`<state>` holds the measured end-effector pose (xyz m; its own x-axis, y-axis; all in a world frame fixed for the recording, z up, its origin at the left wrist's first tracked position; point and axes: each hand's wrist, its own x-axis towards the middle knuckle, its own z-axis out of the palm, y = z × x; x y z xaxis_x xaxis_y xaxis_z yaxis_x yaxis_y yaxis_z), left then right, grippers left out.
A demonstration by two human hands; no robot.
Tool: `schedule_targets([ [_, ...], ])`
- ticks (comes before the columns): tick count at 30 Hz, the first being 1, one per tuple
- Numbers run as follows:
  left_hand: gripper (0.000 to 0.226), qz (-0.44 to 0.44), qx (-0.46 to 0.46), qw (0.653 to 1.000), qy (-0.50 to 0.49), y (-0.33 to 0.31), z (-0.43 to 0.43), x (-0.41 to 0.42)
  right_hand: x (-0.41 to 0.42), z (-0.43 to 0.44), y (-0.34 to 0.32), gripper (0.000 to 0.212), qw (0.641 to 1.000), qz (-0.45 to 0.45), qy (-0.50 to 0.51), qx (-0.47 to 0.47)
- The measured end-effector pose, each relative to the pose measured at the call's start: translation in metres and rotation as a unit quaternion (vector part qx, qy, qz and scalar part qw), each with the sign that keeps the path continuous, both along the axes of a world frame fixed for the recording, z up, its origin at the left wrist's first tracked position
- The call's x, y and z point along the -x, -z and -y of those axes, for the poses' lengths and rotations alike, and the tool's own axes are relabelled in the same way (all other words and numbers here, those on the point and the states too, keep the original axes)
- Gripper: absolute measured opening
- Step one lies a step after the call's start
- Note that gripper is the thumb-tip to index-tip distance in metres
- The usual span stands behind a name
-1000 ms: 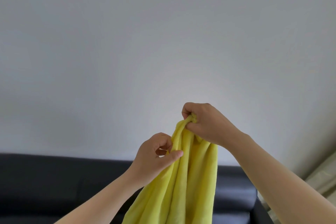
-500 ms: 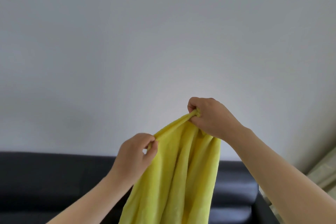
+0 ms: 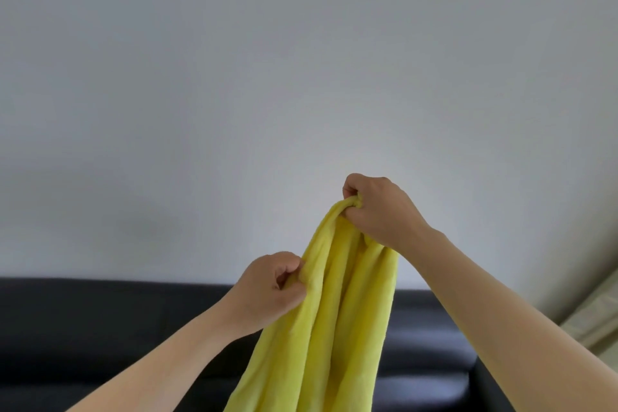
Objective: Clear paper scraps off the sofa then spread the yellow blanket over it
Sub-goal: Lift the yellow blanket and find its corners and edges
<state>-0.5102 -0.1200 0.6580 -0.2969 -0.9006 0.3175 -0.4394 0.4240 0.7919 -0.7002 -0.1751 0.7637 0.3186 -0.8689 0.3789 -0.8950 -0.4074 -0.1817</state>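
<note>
So the yellow blanket point(image 3: 337, 311) hangs bunched in long folds, held up in front of the black sofa point(image 3: 100, 328). Left hand point(image 3: 267, 291) pinches its left edge lower down, right hand point(image 3: 378, 207) is fisted around the top corner. Plain grey wall point(image 3: 234, 77) behind.

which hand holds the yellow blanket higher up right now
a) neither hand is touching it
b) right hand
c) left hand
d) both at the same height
b: the right hand pinches the top of the yellow blanket up against the wall, while the left hand grips an edge lower down, nearer the black sofa.
</note>
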Motion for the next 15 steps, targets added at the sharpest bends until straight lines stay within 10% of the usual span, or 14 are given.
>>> schedule_targets([
  [15, 0.034, 0.059, 0.039, 0.995, -0.070, 0.048, -0.006, 0.017, -0.006, -0.008, -0.002, 0.015, 0.999, 0.042, 0.009, 0.008],
])
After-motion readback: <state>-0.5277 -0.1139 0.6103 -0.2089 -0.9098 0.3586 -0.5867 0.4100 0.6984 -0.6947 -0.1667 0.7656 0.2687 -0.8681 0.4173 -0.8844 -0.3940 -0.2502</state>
